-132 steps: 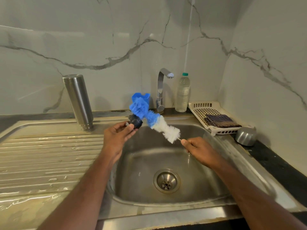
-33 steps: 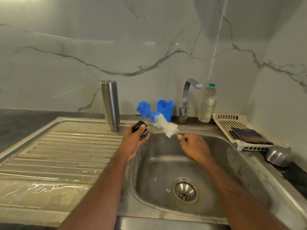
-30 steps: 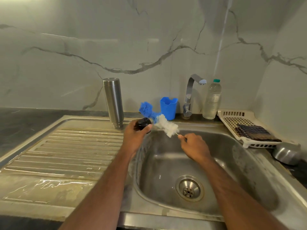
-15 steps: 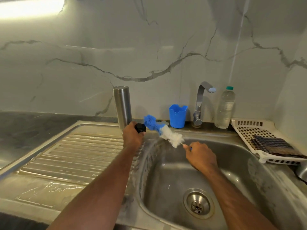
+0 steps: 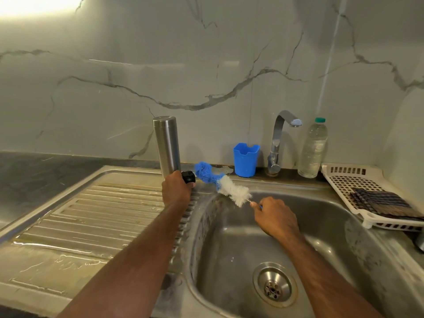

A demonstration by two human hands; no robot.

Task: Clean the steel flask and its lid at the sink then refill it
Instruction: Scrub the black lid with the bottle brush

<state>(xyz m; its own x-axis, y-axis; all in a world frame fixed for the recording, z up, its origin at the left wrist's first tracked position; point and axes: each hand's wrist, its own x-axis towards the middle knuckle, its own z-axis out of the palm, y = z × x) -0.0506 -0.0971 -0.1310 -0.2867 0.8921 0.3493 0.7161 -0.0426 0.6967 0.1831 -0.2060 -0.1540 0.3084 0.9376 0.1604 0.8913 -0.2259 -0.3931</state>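
The steel flask (image 5: 166, 145) stands upside down at the back of the draining board (image 5: 91, 216). My left hand (image 5: 176, 189) grips the small black lid (image 5: 188, 176) just in front of the flask's base. A bottle brush (image 5: 226, 185) with blue and white bristles points up and left from my right hand (image 5: 275, 218), which pinches its thin handle over the sink basin (image 5: 332, 237). The blue tip of the brush lies close beside the lid.
At the back edge stand a blue cup (image 5: 246, 159), the tap (image 5: 278, 143) with no water running, and a clear plastic bottle (image 5: 313, 149). A white perforated tray (image 5: 358, 187) with a dark cloth (image 5: 385, 203) sits to the right. The drain (image 5: 274, 284) is open.
My left hand has carried the lid left and back toward the flask's base. The brush followed, its blue end now nearer the flask. The camera view has shifted left.
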